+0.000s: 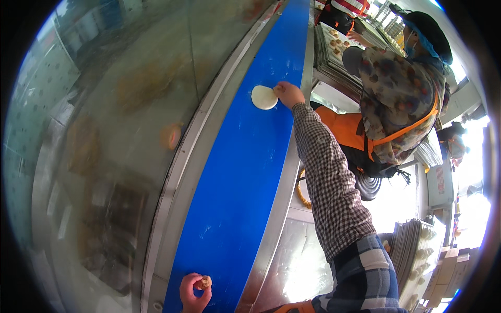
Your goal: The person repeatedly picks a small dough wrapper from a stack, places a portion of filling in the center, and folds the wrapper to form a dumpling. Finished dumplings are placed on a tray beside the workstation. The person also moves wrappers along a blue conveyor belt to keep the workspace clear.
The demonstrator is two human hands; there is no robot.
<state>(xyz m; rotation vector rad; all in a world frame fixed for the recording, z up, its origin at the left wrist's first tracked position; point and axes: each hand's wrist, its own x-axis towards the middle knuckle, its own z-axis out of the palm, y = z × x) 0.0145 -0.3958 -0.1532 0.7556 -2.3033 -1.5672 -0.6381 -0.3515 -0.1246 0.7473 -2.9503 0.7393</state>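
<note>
A blue conveyor belt (229,172) runs lengthwise in front of me, dusted with a little flour. Toward its far part lies a flat, round, pale dough wrapper (264,98). My right hand (290,95), at the end of an outstretched checked sleeve, pinches the wrapper's right edge. Close to me, over the belt's near end, my left hand (194,293) is curled with a small brown, lumpy ball of filling (205,282) between thumb and fingers. The undersides of both hands are hidden.
Metal rails border the belt, with a hazy clear panel (156,68) on the left. A co-worker (402,99) in a patterned top and orange apron stands at the right, beside stacked trays (334,41) bearing brown balls. More stacked trays (409,250) hold pale dough pieces nearer me.
</note>
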